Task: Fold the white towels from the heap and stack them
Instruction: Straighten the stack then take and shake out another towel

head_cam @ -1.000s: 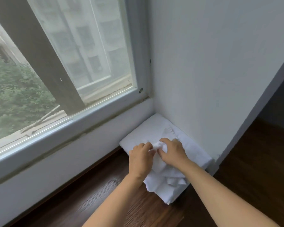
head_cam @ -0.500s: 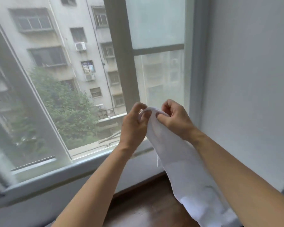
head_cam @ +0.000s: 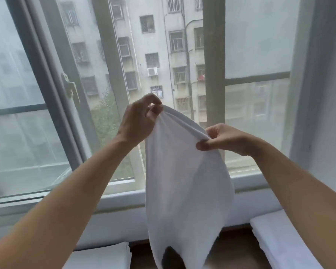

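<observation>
A white towel [head_cam: 184, 183] hangs in the air in front of the window, its lower end running out of the bottom of the frame. My left hand [head_cam: 138, 121] pinches its top edge at the upper left. My right hand [head_cam: 221, 139] pinches the same edge lower and to the right, thumb and fingers closed on the cloth. White folded towels [head_cam: 279, 241] lie at the lower right on the floor by the wall. Another white cloth stack [head_cam: 103, 258] shows at the bottom left, partly behind my left forearm.
A large window [head_cam: 163, 55] with grey frames fills the view, with a handle [head_cam: 69, 88] on the left sash. A white sill wall [head_cam: 120, 214] runs below it. Dark wooden floor [head_cam: 235, 251] shows between the two white stacks. A white wall [head_cam: 330, 113] stands on the right.
The towel has come up off the heap in the corner and is now held high. My hands have spread apart along its top edge, and the view has swung up toward the window.
</observation>
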A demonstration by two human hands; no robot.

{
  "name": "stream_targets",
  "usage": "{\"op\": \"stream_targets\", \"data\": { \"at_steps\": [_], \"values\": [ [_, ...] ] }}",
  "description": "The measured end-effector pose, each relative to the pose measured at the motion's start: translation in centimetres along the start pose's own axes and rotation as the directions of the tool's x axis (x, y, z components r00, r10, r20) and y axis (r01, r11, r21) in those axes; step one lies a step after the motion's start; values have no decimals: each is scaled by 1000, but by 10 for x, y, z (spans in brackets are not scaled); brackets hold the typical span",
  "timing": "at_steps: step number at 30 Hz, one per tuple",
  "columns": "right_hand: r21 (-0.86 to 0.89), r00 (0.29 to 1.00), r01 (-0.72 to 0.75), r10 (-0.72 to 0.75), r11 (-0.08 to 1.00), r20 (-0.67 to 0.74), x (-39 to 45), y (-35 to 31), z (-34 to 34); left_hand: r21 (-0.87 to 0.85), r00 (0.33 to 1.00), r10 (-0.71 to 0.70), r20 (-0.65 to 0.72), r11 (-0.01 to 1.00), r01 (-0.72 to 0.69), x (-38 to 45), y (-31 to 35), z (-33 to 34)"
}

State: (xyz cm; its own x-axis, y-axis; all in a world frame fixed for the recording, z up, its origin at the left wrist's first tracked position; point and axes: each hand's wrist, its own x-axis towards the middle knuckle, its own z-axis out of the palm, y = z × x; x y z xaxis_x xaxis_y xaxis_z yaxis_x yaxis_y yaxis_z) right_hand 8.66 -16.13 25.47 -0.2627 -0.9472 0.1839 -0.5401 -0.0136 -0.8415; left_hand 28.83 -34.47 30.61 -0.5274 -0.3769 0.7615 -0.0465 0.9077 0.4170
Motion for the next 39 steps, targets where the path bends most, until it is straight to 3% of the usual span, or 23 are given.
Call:
{"op": "stream_targets", "data": {
  "at_steps": [7, 12, 16, 22, 25, 34, 39],
  "values": [
    [100, 998, 37, -42, 994, 51, 24, 1, 9, 88, 998, -25, -65, 996, 31, -1, -32, -54],
    [114, 998, 27, -20, 993, -58, 30, 8, 8, 158, 991, -95, -95, 981, 109, -2, -60, -77],
    [324, 982, -10, 70, 946, -174, 38, 14, 3, 218, 984, -147, -105, 962, 167, 0, -88, -89],
    [600, 910, -117, 327, 791, -254, 49, 12, 0, 25, 909, -410, -75, 910, 413, -5, -116, -76],
    [679, 863, -49, 374, 732, -340, 59, 16, 2, -157, 844, -534, -60, 840, 520, -8, -135, -65],
    [412, 797, -6, 253, 911, -548, 82, 19, 8, -182, 838, -546, 5, 823, 538, 2, -164, -42],
    [371, 778, 11, 225, 928, -586, 93, 10, -1, -246, 813, -579, -66, 799, 549, 18, -162, -39]
  ]
}}
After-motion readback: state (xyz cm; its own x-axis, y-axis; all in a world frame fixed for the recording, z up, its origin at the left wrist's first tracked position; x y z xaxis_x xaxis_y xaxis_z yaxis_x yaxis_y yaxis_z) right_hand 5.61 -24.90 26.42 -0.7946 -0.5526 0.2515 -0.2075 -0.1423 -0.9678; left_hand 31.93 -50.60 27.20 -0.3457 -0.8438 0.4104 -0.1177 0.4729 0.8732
